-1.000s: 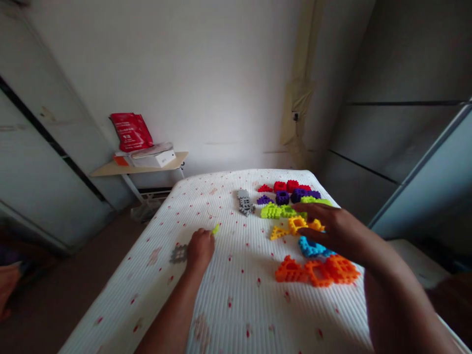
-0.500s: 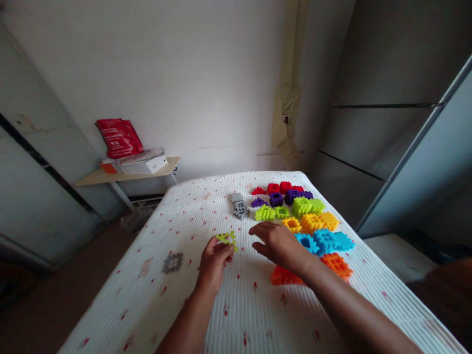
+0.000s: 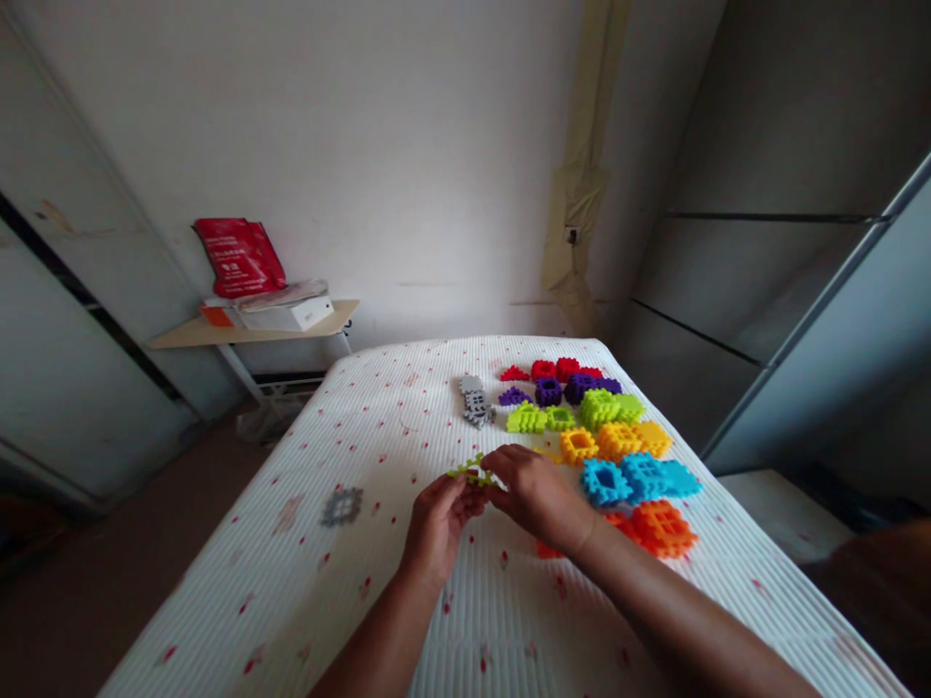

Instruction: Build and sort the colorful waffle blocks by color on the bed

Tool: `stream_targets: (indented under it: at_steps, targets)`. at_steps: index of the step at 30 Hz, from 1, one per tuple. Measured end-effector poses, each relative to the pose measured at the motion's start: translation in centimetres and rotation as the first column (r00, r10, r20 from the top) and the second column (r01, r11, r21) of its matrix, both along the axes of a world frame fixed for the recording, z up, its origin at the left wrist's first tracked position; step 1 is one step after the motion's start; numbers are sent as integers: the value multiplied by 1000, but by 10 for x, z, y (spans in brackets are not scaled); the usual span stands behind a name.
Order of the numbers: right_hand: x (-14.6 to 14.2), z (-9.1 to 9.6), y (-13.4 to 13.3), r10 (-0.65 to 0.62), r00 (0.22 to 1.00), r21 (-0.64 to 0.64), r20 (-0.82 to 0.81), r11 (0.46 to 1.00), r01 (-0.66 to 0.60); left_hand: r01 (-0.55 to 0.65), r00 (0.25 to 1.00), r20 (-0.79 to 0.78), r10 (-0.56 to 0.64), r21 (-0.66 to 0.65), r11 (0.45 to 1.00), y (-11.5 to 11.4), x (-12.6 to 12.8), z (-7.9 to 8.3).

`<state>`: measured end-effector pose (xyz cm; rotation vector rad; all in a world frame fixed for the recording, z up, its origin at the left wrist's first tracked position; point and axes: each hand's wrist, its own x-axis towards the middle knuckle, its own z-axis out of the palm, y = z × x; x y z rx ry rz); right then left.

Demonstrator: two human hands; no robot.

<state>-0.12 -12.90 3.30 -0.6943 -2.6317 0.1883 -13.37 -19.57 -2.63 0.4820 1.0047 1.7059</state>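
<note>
A flat lime-green interlocking tile (image 3: 474, 469) with notched edges is held above the bed between both hands. My left hand (image 3: 445, 506) pinches its near left side. Fingers of my right hand (image 3: 534, 492) close on its right side, hiding part of it. To the left, a grey window-shaped tile (image 3: 341, 506) lies alone on the cover. Beyond the hands sit several stacked grey tiles (image 3: 475, 399). Beside the right hand are orange pieces (image 3: 663, 528), blue pieces (image 3: 605, 482) and yellow pieces (image 3: 579, 446).
Farther back on the patterned white bedcover (image 3: 240, 582) stand lime-green pieces (image 3: 527, 419), purple pieces (image 3: 548, 392) and red pieces (image 3: 567, 368). At the back left, a small table (image 3: 189, 334) bears a white box (image 3: 298, 312) and a red bag (image 3: 237, 257). A cabinet (image 3: 734, 262) rises on the right.
My left hand has moved right with the lime-green tile, and the tile has tilted flatter. My right hand has closed in and now grips its right side.
</note>
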Motion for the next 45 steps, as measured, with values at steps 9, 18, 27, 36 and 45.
stream_targets:
  at_steps: [9,18,27,36,45]
  targets:
    - [-3,2,-6,-39,992,217,117,976,13,68,992,106,-68,8,998,-2,3,-7]
    - [20,29,56,-218,946,161,240,970,183,35,999,-12,-35,-18,999,-1,-4,-2]
    - [22,28,128,-330,830,186,450,944,274,-63,998,13,63,-29,998,4,-18,-14]
    - [19,17,135,-308,818,185,485,951,249,-68,997,21,69,-46,997,4,-18,-16]
    - [19,12,138,-291,820,188,492,956,227,-67,998,16,68,-31,997,5,-19,-18]
